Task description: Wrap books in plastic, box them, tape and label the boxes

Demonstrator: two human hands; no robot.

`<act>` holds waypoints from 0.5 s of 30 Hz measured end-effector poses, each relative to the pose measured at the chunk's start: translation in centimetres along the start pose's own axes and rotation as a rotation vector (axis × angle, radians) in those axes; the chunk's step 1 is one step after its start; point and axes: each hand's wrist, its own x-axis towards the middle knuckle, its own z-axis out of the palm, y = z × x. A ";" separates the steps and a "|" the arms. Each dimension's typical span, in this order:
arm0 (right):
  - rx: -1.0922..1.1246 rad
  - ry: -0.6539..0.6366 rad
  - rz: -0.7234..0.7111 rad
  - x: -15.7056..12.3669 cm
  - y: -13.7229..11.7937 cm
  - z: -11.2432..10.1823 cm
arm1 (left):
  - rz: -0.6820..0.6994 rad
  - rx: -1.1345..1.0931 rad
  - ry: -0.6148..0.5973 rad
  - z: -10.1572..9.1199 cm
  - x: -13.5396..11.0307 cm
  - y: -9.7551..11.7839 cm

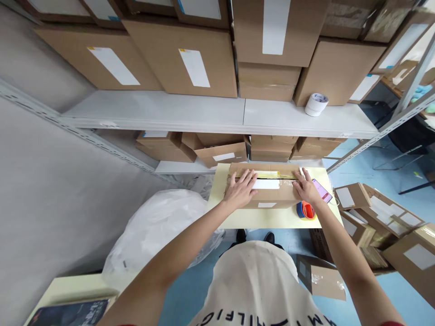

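Head view: cardboard box (272,195) at frame centre on pale table (258,219), flaps shut and taped, contents hidden. Left hand (241,190) and right hand (307,188) lie flat on its top, fingers spread, gripping nothing. What looks like a tape dispenser (306,211) sits just beside the right hand.

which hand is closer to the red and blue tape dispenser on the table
Right. The right hand lies flat on the right end of the cardboard box, just beside the tape dispenser; the left hand lies flat on the box's left half, farther off.
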 end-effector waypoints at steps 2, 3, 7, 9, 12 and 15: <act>0.009 0.061 0.026 -1.1 0.3 -0.6 | -0.011 -0.002 -0.035 0.4 0.4 0.2; 0.008 0.102 0.066 -1.9 0.7 -0.9 | -0.011 -0.006 -0.045 0.5 0.4 0.2; -0.078 0.096 0.508 -6.3 2.8 -0.7 | -0.003 -0.024 -0.061 1.0 0.2 0.1; -0.192 -0.124 0.684 -8.2 3.7 1.0 | 0.005 -0.026 -0.063 1.1 -0.1 0.1; -0.320 -0.330 0.709 -9.5 4.2 4.6 | 0.025 -0.016 -0.073 1.2 -0.3 0.1; -0.306 -0.324 0.653 -9.3 4.6 7.2 | 0.026 -0.021 -0.085 1.2 -0.4 0.2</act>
